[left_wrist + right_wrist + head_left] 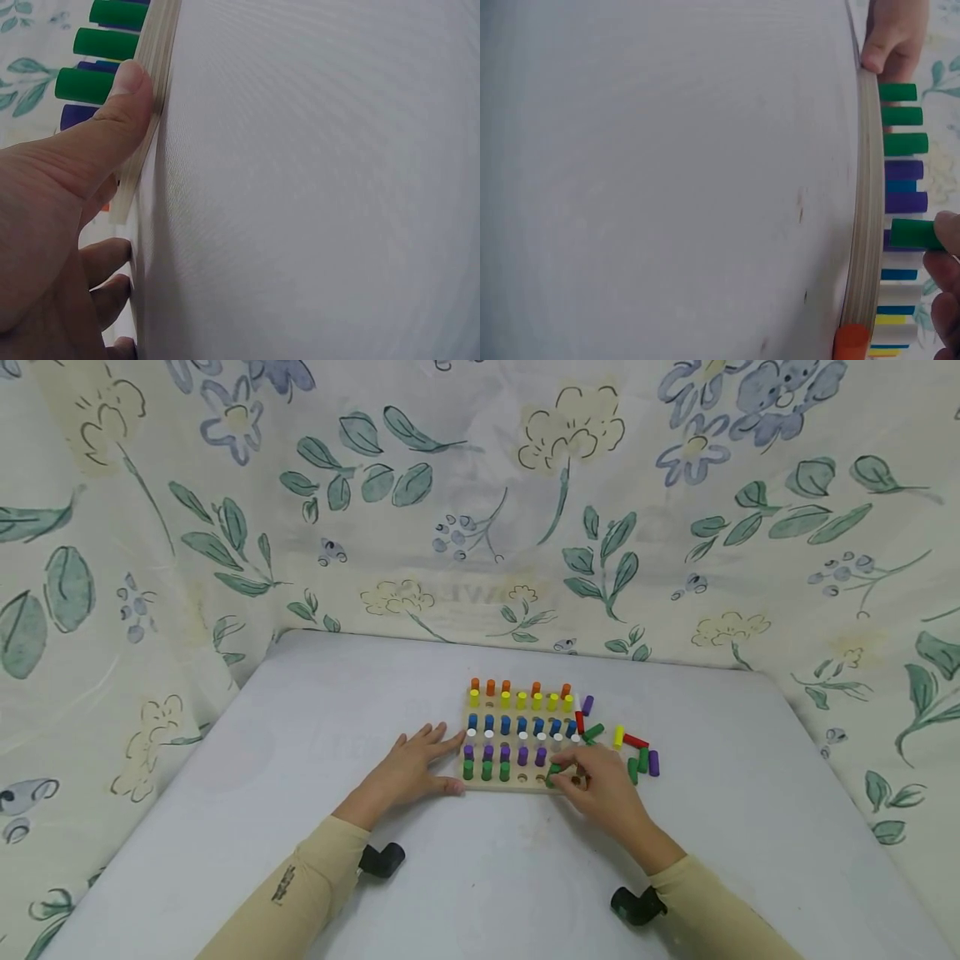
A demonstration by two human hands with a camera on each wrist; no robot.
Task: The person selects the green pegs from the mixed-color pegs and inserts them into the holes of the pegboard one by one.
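Observation:
A wooden pegboard [495,785] carries rows of orange, yellow, blue, white, purple and green pegs. My right hand [600,785] pinches a green peg [915,234] between thumb and fingers, close over the front row near the board's right part. In that row, several green pegs [487,770] stand upright at the left, with bare holes [522,777] to their right. My left hand [411,768] lies spread at the board's left edge. Its thumb [127,97] presses the front corner in the left wrist view, and the other fingers reach along the side.
Loose pegs lie right of the board, among them a yellow peg [618,737], a red peg [636,741] and a purple peg [654,763]. An orange peg [851,343] shows by the board's edge in the right wrist view. Floral cloth [480,527] hangs behind the white table [480,877].

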